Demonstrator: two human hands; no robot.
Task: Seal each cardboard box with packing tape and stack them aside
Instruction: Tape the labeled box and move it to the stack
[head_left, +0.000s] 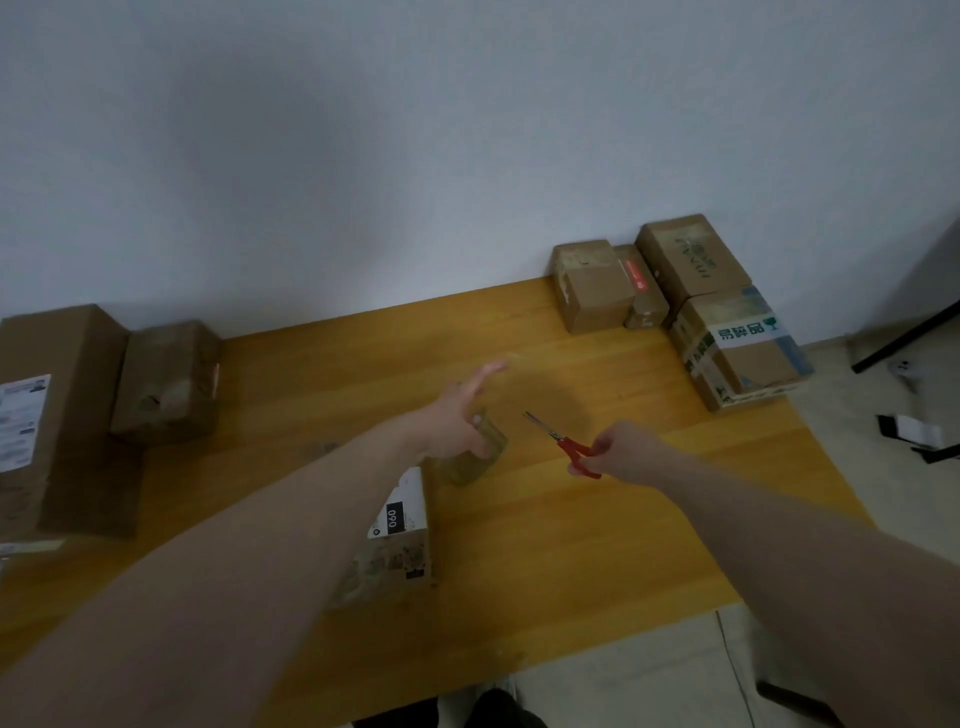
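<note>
Pale grey wall rises behind a yellow wooden worktop (571, 519) in the head view. Left hand (462, 415) reaches forward, fingers straight and spread, grasping nothing, hovering over a roll of packing tape (475, 457) that lies on the worktop. Right hand (621, 449) grips red-handled scissors (563, 441), blades pointing away towards the wall. A small cardboard box with a black "090" label (397, 540) sits just under the left forearm. 2 brown boxes (104, 405) stand at the left edge. 4 taped boxes (691, 306) are grouped at the far right corner, one stacked on another.
</note>
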